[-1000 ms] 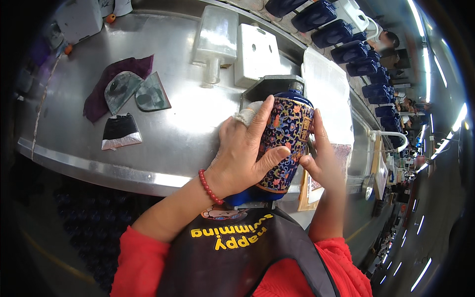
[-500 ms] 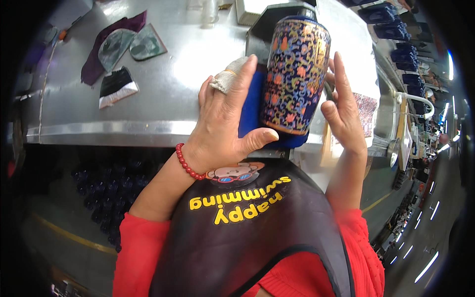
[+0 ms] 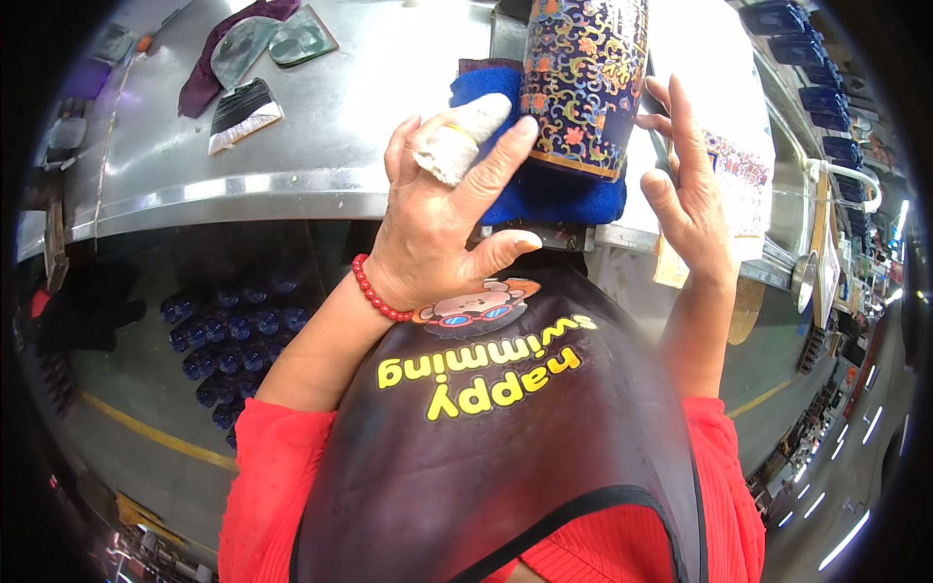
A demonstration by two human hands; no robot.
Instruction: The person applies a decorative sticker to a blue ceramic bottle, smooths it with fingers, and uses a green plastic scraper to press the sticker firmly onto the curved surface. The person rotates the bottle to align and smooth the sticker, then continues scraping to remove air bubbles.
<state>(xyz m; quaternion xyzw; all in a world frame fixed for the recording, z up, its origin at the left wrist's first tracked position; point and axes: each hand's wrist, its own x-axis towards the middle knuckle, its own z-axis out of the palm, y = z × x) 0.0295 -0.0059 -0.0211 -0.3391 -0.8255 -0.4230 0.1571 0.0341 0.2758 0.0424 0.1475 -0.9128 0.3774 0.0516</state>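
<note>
A dark blue vase [image 3: 583,87] with a dense floral pattern and gold trim rests on a folded blue cloth [image 3: 554,199]. Its base points toward me, and its top runs out of the picture. To its left, my left hand [image 3: 432,209] is open, the index fingertip at the vase's lower left edge. White cloth [image 3: 476,126] with a yellow band wraps one finger of that hand. My right hand [image 3: 692,189] is open at the vase's right side, fingers stretched and apart. A narrow grey-green strip [image 3: 658,146] shows beside those fingers; whether they hold it, I cannot tell.
On the metal table [image 3: 360,126] at far left lie a purple cloth [image 3: 206,78], grey-green curved pads [image 3: 301,41] and a black-and-white piece [image 3: 243,112]. A patterned sheet [image 3: 743,185] lies right of my right hand. Blue objects [image 3: 238,330] stand in rows below the table.
The view has shifted, so the table and vase sit higher in the picture. The vase's gold motif appears nearer its middle. My left index fingertip has come to the vase's lower left edge.
</note>
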